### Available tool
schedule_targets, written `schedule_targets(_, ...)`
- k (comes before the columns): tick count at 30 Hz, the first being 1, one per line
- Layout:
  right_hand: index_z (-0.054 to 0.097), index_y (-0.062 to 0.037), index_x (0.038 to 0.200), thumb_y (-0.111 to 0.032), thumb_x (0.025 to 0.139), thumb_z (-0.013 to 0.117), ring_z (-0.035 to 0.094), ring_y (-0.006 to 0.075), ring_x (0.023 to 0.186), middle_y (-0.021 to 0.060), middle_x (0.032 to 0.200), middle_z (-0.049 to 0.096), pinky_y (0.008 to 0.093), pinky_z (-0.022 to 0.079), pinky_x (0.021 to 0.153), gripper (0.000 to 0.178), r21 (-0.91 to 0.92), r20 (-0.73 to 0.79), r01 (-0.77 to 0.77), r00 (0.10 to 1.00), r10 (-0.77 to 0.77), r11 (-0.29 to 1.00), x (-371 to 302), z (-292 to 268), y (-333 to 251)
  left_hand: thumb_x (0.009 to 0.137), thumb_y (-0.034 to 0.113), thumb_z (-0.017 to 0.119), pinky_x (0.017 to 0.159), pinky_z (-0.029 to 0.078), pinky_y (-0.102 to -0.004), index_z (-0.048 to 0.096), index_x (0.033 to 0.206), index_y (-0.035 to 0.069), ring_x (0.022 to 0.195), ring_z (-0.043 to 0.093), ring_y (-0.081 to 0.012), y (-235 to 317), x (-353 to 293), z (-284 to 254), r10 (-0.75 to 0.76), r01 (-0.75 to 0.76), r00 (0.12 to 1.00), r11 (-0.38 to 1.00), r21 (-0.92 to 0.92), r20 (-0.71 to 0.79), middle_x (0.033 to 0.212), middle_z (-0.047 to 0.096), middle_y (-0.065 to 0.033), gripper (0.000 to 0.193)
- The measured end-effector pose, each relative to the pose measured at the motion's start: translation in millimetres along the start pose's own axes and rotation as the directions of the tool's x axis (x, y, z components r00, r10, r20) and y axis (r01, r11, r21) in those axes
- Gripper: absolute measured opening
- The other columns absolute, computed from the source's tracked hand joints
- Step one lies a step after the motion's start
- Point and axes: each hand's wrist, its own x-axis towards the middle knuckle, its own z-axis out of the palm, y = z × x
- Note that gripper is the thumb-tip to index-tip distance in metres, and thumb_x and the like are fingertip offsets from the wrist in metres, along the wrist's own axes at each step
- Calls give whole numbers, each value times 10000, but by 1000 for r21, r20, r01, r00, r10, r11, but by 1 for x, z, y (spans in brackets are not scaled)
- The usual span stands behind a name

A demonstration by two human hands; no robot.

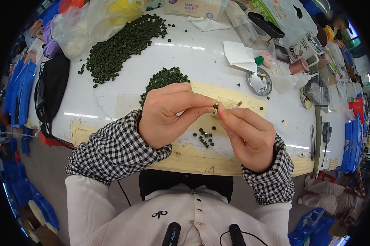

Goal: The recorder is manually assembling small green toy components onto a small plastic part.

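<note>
In front of my chest both hands meet over the table, fingertips pinched together. A small dark green piece (216, 106) shows between them, partly covered by the fingers. My left hand (170, 112) grips it from the left with thumb and forefinger; my right hand (250, 135) closes on it from the other side. A thin stick with a brownish tip (240, 103) pokes out beside my right fingers; whether that hand holds it I cannot tell. Several loose green pieces (203, 138) lie just below the hands. Behind my left hand is a small heap of similar pieces (166, 77).
A larger heap of green pieces (119, 49) spreads at the far left by a plastic bag (82, 33). To the right are a round metal dish (258, 84), white paper (239, 55), a cup (303, 48) and tweezers (312, 143). A black mask-like cloth (53, 86) hangs left.
</note>
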Motion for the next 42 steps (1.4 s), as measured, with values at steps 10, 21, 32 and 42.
schedule_targets(10,628,-4,1176,58,818,649,613,186,710,116,887,621,242,494,637,363,162,13,-108,994,107,981,0,-5,-7,764,-1,727,477,361,-243,705,978,50,527,463,-111,4,0,-6,98,-97,995,994,41,-17,628,530,-27,221)
schedule_targets(21,626,-10,1182,41,844,627,626,172,742,114,909,629,233,498,653,342,231,32,-188,982,186,955,-1,-5,-10,762,-3,731,471,354,-237,707,981,53,519,454,-107,4,-1,-6,100,-99,995,993,59,-15,627,525,-24,228)
schedule_targets(32,629,9,1164,72,800,652,608,197,677,118,859,610,247,489,601,370,95,-21,-31,999,33,995,2,-3,-5,733,-18,741,453,335,-249,708,1005,61,496,425,-120,1,0,-5,158,-156,987,983,96,-22,605,472,-21,286)
schedule_targets(42,635,20,1143,99,722,669,627,232,683,132,872,627,288,515,597,429,-24,-20,46,999,-47,999,0,-1,-3,735,-30,725,451,317,-262,700,1038,63,491,399,-128,0,-1,-6,167,-169,986,977,127,24,586,412,-15,318)
